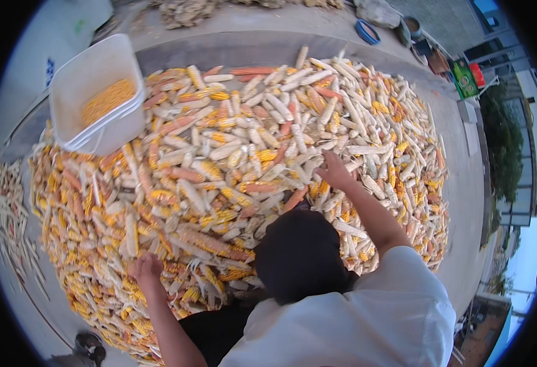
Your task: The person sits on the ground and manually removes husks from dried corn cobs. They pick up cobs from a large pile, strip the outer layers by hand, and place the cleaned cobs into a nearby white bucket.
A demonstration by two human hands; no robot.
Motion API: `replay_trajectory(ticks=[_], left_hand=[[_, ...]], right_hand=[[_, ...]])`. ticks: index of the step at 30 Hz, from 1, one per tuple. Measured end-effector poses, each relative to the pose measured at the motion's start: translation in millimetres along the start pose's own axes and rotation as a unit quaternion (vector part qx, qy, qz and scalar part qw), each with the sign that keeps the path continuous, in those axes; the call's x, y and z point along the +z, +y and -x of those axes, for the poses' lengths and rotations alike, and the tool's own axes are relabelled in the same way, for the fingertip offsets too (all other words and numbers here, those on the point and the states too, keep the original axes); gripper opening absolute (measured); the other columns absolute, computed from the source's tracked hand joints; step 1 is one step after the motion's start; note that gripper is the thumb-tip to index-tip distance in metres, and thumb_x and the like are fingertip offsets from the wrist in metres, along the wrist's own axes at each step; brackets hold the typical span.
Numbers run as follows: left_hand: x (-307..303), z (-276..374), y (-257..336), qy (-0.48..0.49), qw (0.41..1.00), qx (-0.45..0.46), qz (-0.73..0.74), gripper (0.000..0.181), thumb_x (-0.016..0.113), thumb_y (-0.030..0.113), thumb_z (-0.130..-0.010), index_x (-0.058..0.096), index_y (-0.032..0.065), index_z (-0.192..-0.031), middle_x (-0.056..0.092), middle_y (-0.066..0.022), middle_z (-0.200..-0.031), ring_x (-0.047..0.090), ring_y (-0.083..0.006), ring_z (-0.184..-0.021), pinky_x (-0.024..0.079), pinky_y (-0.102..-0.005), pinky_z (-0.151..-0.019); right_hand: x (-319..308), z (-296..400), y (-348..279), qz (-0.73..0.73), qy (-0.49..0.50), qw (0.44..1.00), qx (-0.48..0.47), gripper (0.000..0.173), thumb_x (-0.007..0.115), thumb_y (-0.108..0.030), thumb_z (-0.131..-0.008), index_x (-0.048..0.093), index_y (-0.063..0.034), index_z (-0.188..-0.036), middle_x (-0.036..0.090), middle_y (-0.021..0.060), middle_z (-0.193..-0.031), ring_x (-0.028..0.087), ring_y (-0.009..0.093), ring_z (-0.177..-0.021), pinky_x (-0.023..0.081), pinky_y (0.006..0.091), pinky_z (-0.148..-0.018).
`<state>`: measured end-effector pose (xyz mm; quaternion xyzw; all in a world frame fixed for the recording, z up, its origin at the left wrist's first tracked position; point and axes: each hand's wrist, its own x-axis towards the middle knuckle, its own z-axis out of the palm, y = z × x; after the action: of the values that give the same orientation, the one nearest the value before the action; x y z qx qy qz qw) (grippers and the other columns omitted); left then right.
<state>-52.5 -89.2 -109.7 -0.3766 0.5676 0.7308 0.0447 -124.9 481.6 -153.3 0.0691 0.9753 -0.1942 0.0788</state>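
Note:
A broad heap of corn cobs [254, 137] spreads before me, some with yellow kernels, many pale or reddish and largely stripped. At the heap's lower left, my left hand [148, 270] is curled near a pale cob [131, 234]; whether it grips anything is unclear. My right hand [335, 170] reaches onto the cobs right of centre, fingers apart and touching them, with no cob plainly held. Between my arms, a rounded black shape [300, 257] hides part of the heap. A whitish rectangular plastic bucket [107, 133] with loose yellow kernels [107, 101] stands at the upper left.
Behind the bucket is a large pale sack [62, 41]. Thin pale cobs [9, 206] lie in another pile at far left. Beyond the heap are a blue ring-shaped object [367, 32], a green box [464, 79] and pale blocks [468, 112]. A dark object [89, 346] sits lower left.

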Motion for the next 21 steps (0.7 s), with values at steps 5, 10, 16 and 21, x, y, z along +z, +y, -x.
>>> replay_trajectory(ticks=[5, 10, 16, 21], left_hand=[[49, 6, -8, -0.047, 0.992, -0.035, -0.112, 0.008, 0.053, 0.013, -0.087, 0.055, 0.0053, -0.087, 0.056, -0.0017, -0.08, 0.051, -0.0093, -0.067, 0.043, -0.0231, -0.063], [104, 9, -13, -0.042, 0.986, -0.073, -0.141, 0.008, 0.052, 0.012, -0.086, 0.057, 0.0057, -0.087, 0.058, -0.0018, -0.082, 0.053, -0.0101, -0.067, 0.044, -0.0236, -0.063], [191, 1, -17, -0.122, 0.977, -0.086, -0.154, 0.012, 0.055, 0.013, -0.085, 0.059, 0.0051, -0.094, 0.059, -0.0035, -0.086, 0.056, -0.0134, -0.073, 0.047, -0.0259, -0.069], [290, -16, -17, -0.263, 0.956, -0.114, -0.067, 0.024, 0.056, 0.013, -0.087, 0.055, 0.0031, -0.108, 0.06, -0.0065, -0.098, 0.058, -0.0181, -0.09, 0.047, -0.0305, -0.079]], right_hand=[[26, -87, 9, -0.01, 0.167, 0.983, -0.074, 0.063, 0.063, -0.027, -0.079, 0.036, -0.0005, -0.129, 0.041, 0.0231, -0.127, 0.04, 0.038, -0.117, 0.034, 0.043, -0.099], [47, -191, -32, -0.007, 0.01, 1.0, -0.029, 0.071, 0.066, -0.019, -0.075, 0.03, -0.0032, -0.134, 0.041, 0.0198, -0.13, 0.039, 0.035, -0.12, 0.034, 0.039, -0.101], [22, -209, -43, -0.344, -0.166, 0.921, 0.084, 0.078, 0.063, -0.01, -0.071, 0.024, -0.0076, -0.139, 0.052, 0.0136, -0.112, 0.053, 0.02, -0.087, 0.046, 0.0311, -0.069], [12, -159, -48, -0.878, -0.255, 0.385, 0.128, 0.063, 0.06, -0.024, -0.073, 0.04, -0.0109, -0.132, 0.058, 0.0097, -0.098, 0.041, 0.008, -0.057, 0.032, 0.0197, -0.045]])
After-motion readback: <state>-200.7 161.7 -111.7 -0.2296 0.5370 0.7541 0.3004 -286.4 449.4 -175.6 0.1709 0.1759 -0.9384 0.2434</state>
